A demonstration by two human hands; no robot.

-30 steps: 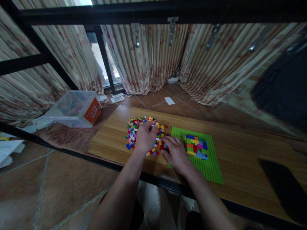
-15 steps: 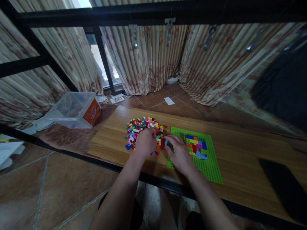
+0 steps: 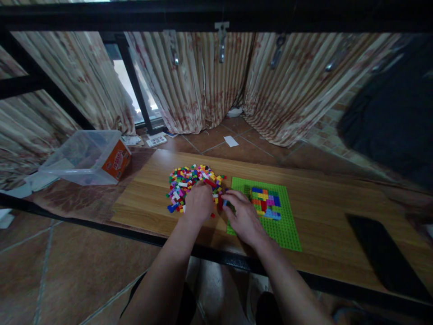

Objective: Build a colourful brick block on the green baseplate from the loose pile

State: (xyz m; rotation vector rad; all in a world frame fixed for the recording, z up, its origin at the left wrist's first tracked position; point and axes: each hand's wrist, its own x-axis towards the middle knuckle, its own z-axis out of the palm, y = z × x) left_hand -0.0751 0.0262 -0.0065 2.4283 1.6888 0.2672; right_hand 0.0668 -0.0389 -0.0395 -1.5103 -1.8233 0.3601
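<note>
My left hand (image 3: pixel 199 201) is closed, fingers curled down at the right part of a pile of small multicoloured toy bricks (image 3: pixel 177 188); its fingertips are hidden, so I cannot tell what they hold. Between the thumb and fingers of my right hand (image 3: pixel 242 216) is a light blue brick (image 3: pixel 225 203). A dark red brick (image 3: pixel 220 202) stands right beside it. Under and behind the right hand lies a green studded baseplate (image 3: pixel 287 230). On that plate sits a flat patchwork of joined bricks (image 3: pixel 265 203) in blue, yellow, orange, red, purple and light blue.
A clear plastic bin (image 3: pixel 77 174) with an orange label stands left of the wooden tabletop (image 3: pixel 142 198). A dark flat object (image 3: pixel 382 253) lies at the right. Black metal bars (image 3: pixel 189 18) cross above, with curtains (image 3: pixel 203 81) behind. Papers (image 3: pixel 231 141) lie on the tiled floor.
The whole view has shifted, so the table and bricks appear further left. A long red brick now shows above my left hand. Both hands stay in nearly the same place over the table.
</note>
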